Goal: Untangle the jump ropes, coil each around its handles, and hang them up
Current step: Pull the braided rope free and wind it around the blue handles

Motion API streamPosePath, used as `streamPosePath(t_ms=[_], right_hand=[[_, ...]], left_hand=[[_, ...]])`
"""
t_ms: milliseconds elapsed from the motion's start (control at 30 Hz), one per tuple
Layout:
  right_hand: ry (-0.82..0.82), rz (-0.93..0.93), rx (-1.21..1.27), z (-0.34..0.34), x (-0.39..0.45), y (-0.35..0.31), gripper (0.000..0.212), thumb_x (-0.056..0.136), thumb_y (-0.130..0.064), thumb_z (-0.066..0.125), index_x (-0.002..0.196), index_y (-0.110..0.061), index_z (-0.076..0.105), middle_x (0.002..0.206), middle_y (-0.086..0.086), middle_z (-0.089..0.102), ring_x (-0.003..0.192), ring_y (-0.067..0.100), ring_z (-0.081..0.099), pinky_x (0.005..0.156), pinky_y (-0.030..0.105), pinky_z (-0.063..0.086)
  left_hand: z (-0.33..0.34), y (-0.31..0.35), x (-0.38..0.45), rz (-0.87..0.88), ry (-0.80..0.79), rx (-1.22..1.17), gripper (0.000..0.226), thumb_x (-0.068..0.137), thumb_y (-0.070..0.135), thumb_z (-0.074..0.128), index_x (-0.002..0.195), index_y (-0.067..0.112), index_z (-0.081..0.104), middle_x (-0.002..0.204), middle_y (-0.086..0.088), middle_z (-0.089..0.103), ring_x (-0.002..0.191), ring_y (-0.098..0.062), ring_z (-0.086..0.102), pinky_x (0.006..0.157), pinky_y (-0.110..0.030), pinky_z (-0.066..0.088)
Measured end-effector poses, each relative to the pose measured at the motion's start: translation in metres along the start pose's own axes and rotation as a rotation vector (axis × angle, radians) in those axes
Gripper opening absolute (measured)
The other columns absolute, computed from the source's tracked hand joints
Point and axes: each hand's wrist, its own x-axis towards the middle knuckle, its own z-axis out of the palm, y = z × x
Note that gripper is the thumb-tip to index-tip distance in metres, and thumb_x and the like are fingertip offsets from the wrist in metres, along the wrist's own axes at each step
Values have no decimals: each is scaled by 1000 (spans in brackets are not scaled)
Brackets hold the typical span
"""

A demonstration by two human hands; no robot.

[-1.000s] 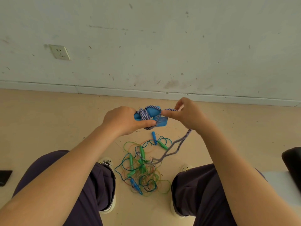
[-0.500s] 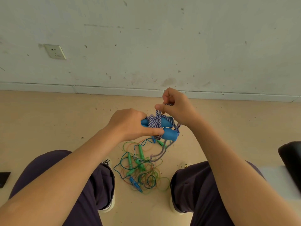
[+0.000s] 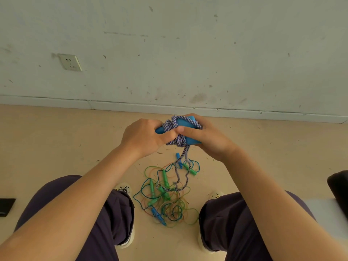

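Note:
Two blue handles (image 3: pixel 185 123) lie side by side, wound with a purple-and-white braided rope (image 3: pixel 172 127). My left hand (image 3: pixel 145 136) grips their left end, thumb pressed on the coil. My right hand (image 3: pixel 205 136) grips the right end, fingers curled round the handles and the rope. Two strands of the braided rope (image 3: pixel 181 166) hang from the coil to the floor. Below, between my knees, lies a tangled pile of thin jump ropes (image 3: pixel 167 194) with green and blue handles.
A white wall with a socket (image 3: pixel 69 62) stands ahead, its skirting meeting the tan floor. A black object (image 3: pixel 6 206) lies at the left edge. At the right edge sit a dark object (image 3: pixel 339 187) and a white surface (image 3: pixel 323 210).
My right hand came down from above the coil and now closes over the right end of the handles. More rope is wound on; the hanging strands are shorter.

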Motion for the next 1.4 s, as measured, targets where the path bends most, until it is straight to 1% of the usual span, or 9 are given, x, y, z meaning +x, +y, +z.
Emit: streamPosePath(t_ms=[133, 233, 367, 667, 867, 1100, 1200, 1300, 1400], right_hand=[[96, -5, 149, 5, 3, 4, 33, 87, -30, 67, 110, -6, 68, 102, 11, 71, 89, 22, 68, 79, 35, 56], [185, -36, -48, -2, 3, 2, 28, 89, -34, 67, 93, -6, 65, 74, 6, 63, 64, 17, 59, 58, 29, 50], [161, -70, -177, -13, 2, -1, 36, 87, -45, 67, 85, -10, 60, 61, 3, 48, 52, 15, 41, 46, 26, 35], [185, -40, -155, -11, 3, -6, 45, 81, -51, 64, 83, -7, 57, 56, 2, 39, 48, 14, 31, 42, 23, 26], [153, -14, -154, -16, 1, -6, 53, 86, -45, 69, 81, 6, 55, 59, 8, 36, 51, 18, 30, 44, 25, 23], [34, 96, 157, -20, 2, -4, 34, 83, -50, 66, 91, -16, 66, 70, 4, 47, 56, 14, 37, 47, 24, 25], [-97, 25, 265, -20, 2, -3, 55, 73, -66, 70, 105, -21, 65, 78, -1, 53, 60, 13, 40, 55, 25, 28], [-112, 7, 106, -9, 4, 0, 71, 62, -72, 75, 98, -14, 55, 76, 1, 47, 57, 11, 33, 53, 23, 27], [-86, -23, -19, 3, 5, 1, 46, 82, -57, 68, 83, -16, 46, 67, 5, 25, 56, 14, 15, 47, 25, 15]], left_hand=[[5, 2, 1, -8, -21, -65, 71, 64, 86, 28, 62, 18, 48, 56, 4, 49, 53, -15, 47, 52, -30, 29], [2, 0, 1, -45, -223, -286, 75, 69, 87, 42, 73, 13, 51, 58, 6, 48, 51, -13, 44, 53, -30, 33], [-10, 1, -1, -113, -474, -608, 58, 74, 59, 63, 95, 5, 59, 63, 0, 59, 45, -15, 49, 42, -25, 35], [-9, 5, -2, -80, -382, -557, 36, 81, 38, 76, 93, 7, 61, 65, -5, 69, 42, -20, 59, 37, -23, 38], [-12, 7, -7, -154, -785, -706, 40, 79, 43, 64, 89, 5, 57, 61, -8, 65, 36, -15, 50, 35, -20, 32], [-11, 5, -6, -131, -674, -762, 37, 81, 41, 65, 88, 5, 59, 60, -6, 59, 35, -12, 39, 36, -19, 26], [-12, 7, -5, -148, -592, -932, 34, 82, 38, 63, 85, 5, 57, 57, -7, 54, 36, -12, 33, 36, -20, 25], [-10, 12, -6, -175, -498, -1005, 35, 81, 38, 64, 84, 4, 56, 56, -7, 53, 37, -12, 33, 35, -19, 24], [-5, 16, -6, -195, -412, -996, 39, 81, 42, 66, 84, 4, 57, 56, -7, 53, 39, -14, 32, 37, -21, 23]])
